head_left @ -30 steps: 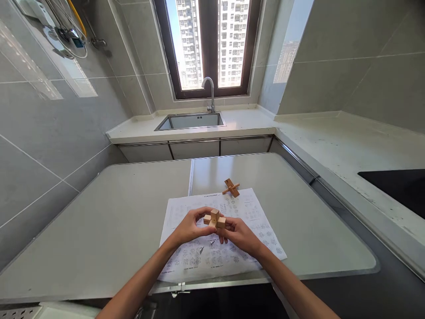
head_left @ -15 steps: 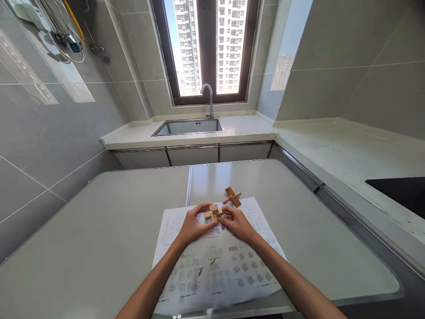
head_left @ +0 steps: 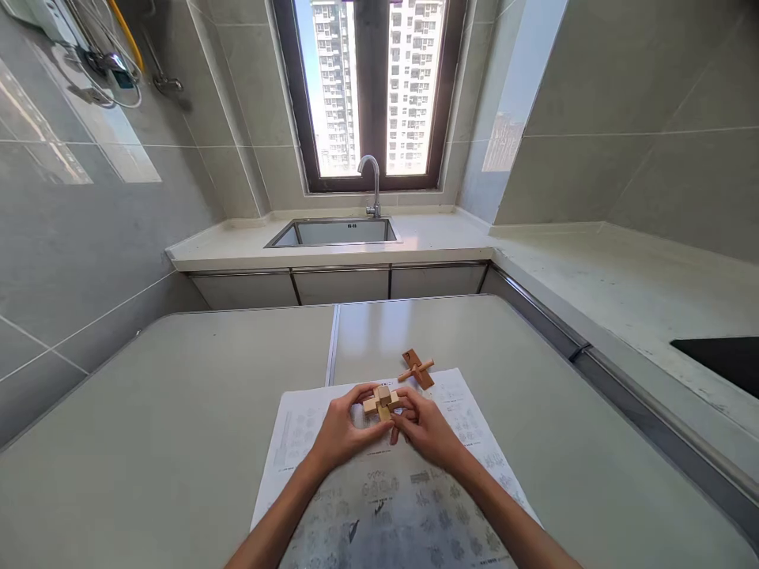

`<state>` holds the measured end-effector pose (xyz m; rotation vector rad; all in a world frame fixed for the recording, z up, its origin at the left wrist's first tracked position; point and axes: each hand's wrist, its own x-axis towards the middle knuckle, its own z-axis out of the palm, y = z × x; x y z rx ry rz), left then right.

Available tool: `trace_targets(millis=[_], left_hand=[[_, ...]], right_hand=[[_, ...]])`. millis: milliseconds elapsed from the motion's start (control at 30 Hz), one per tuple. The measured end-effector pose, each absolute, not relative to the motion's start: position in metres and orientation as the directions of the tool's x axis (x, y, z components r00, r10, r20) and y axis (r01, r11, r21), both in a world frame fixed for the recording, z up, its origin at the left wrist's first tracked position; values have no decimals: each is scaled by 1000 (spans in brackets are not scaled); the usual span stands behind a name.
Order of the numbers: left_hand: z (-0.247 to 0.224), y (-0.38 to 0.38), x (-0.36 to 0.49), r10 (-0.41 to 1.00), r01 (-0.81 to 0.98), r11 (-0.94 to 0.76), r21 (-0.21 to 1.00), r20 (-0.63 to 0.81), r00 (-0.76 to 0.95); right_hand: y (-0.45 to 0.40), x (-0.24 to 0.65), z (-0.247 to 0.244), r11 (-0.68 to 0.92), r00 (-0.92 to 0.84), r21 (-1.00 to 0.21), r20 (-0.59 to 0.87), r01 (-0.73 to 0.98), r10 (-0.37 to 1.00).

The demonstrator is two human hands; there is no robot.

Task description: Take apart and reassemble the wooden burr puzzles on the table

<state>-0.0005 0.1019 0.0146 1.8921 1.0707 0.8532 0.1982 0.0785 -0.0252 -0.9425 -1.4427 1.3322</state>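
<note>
Between my two hands is a wooden burr puzzle (head_left: 384, 398) of pale interlocking blocks, held just over the printed sheet. My left hand (head_left: 345, 427) grips its left side, thumb below and fingers along the top. From the right, my right hand (head_left: 428, 427) pinches it with thumb and fingers. A small reddish-brown piece (head_left: 394, 435) shows under the right fingertips; whether it belongs to the puzzle I cannot tell. Under my hands lies the printed paper (head_left: 285, 442), covered with small diagrams and a few dark check marks.
Beyond my right hand, a brown flat wooden piece with a peg across it (head_left: 418, 369) lies at the paper's far edge. The pale table (head_left: 178, 442) reaches toward a counter (head_left: 444, 229) with a sink (head_left: 341, 231) and faucet (head_left: 375, 186). A black panel (head_left: 726, 359) is set in the right counter.
The view has tilted up slightly, so the table and hands sit lower in the picture. Both hands keep their hold on the puzzle. The reddish-brown piece under my right fingers shows more now.
</note>
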Motion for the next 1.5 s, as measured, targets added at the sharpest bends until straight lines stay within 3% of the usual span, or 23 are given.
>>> trace_targets(millis=[333,567,667,833,1067,1500], left_hand=[[15,99,-1,891,410,-350,842,165,423],[8,100,-5,866,468,-431,772,207,456],[4,103,-9,850,511,-484,710,245,466],[3,112,-19,814,602,-579,550,351,463],[-2,127,-39,801,744,-567,352,444,401],[-10,132,-50,832,804,-504,316,429,353]], right_hand=[[83,200,-29,69,-310,-991,101,-115,945],[82,199,-21,199,-200,-979,186,46,962],[84,199,-20,238,-138,-971,234,15,962],[87,199,-24,69,-187,-981,103,-184,977],[89,199,-29,46,-181,-983,78,-176,980],[90,199,-32,41,-181,-987,69,-154,981]])
